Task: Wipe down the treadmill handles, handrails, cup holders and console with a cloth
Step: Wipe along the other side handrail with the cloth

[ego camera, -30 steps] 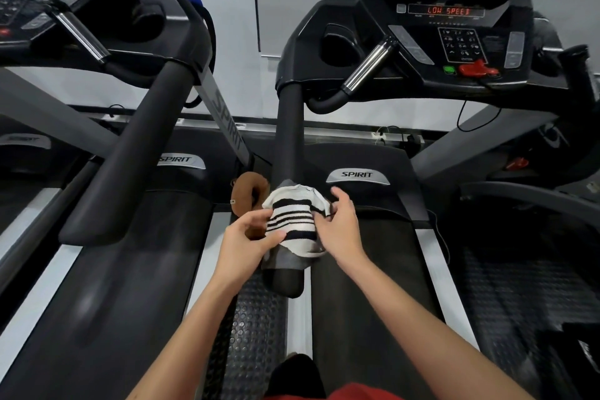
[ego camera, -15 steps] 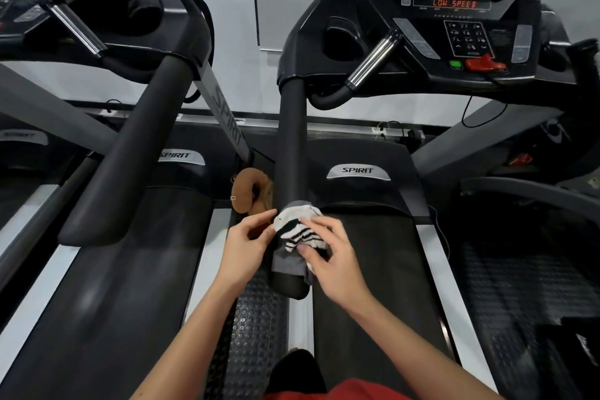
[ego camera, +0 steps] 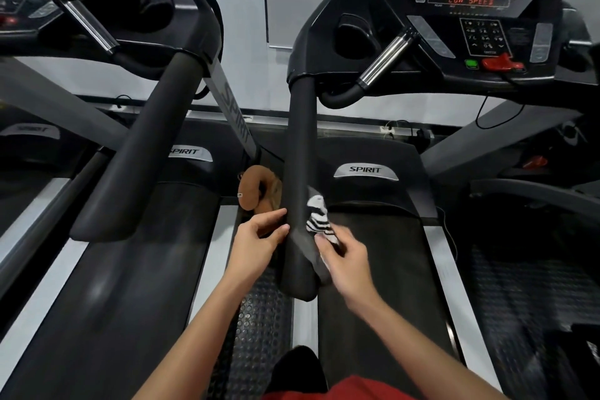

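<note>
A black padded handrail (ego camera: 302, 146) of the right treadmill runs toward me from the console (ego camera: 470, 19). A white cloth with black stripes (ego camera: 317, 217) hangs bunched on the rail's right side near its end. My right hand (ego camera: 344, 256) grips the cloth's lower part against the rail. My left hand (ego camera: 256, 237) rests on the rail's left side, fingertips touching it, holding nothing. A chrome pulse handle (ego camera: 386, 58) and a cup holder (ego camera: 355, 32) sit by the console, which reads LOW SPEED.
A second treadmill stands at the left with its own handrail (ego camera: 143, 146) and chrome handle (ego camera: 87, 24). A brown ring-shaped object (ego camera: 251, 188) lies between the two machines. The walking belt (ego camera: 380, 269) lies below my hands. A red safety key (ego camera: 501, 63) sits on the console.
The cloth was spread over the rail's top; it has been gathered and slid to the rail's right side. My right hand moved down and right with it; my left hand stayed on the left side.
</note>
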